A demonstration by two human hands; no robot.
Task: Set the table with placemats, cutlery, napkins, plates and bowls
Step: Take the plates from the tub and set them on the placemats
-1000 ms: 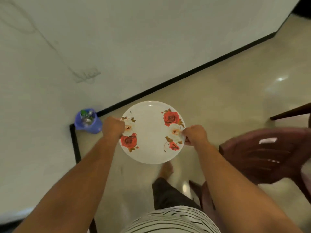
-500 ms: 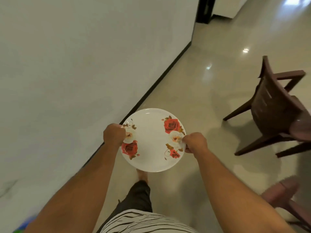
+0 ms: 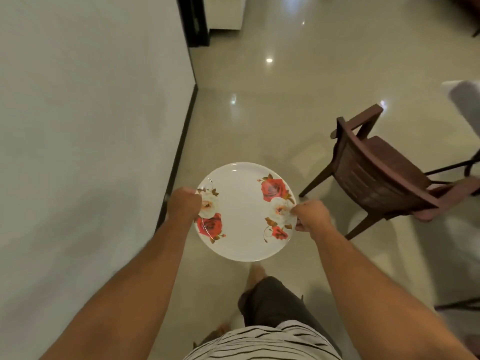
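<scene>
The round white glossy plate with red rose prints (image 3: 244, 211), likely stiff, slick and breakable, hangs level above the floor, its opposite rims pinched by left hand (image 3: 184, 203) and right hand (image 3: 310, 214).

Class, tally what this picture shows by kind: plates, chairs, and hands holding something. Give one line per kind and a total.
Plates: 1, the rose plate
Chairs: 1, the brown chair
Hands holding something: 2, the left hand and the right hand, both gripping the plate's rim
Total: 4
</scene>
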